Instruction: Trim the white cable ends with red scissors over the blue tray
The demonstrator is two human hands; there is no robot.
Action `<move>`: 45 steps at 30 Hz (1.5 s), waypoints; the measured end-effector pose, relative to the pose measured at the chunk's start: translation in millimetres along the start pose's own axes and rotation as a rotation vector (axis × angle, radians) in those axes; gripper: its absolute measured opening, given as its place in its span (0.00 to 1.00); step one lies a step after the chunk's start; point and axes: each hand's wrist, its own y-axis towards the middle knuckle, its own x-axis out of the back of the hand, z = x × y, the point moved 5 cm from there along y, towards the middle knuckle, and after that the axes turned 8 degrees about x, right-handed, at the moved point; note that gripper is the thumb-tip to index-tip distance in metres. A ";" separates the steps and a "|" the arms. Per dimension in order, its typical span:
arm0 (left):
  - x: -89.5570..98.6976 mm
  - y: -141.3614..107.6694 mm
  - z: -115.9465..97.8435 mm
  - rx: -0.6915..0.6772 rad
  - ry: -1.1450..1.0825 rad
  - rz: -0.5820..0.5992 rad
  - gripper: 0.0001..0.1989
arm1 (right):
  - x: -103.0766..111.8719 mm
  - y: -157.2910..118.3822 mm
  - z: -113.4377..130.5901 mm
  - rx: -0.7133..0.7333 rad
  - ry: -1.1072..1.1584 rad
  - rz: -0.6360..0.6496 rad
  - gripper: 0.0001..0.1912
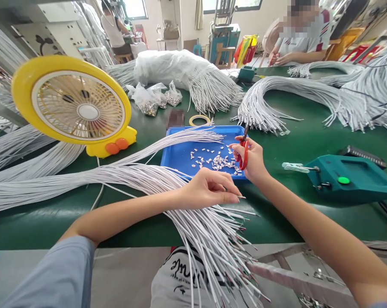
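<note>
My left hand (209, 189) pinches the end of one white cable (241, 197), its tip poking out past the thumb. Beneath that forearm a thick bundle of white cables (209, 235) spreads over the table edge, several ends showing coloured wires. My right hand (254, 161) is closed around red-handled scissors (244, 155), blades pointing up and away. It hovers over the right side of a blue tray (177, 159). Small pale pieces (221, 162) lie scattered in the tray, and a second cable bunch (180, 139) rests across its left part.
A yellow duck-shaped fan (87, 111) stands at left. On the green table (277, 214) are a teal device (354, 177) at right, a tape roll (200, 120), bags of small parts (155, 100) and more cable bundles (270, 98). Another person (302, 42) sits across the table.
</note>
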 end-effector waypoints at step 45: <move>193.0 -2.6 -4.4 0.901 1.530 -0.350 0.11 | -10.1 -19.1 27.4 0.295 -0.180 -0.002 0.12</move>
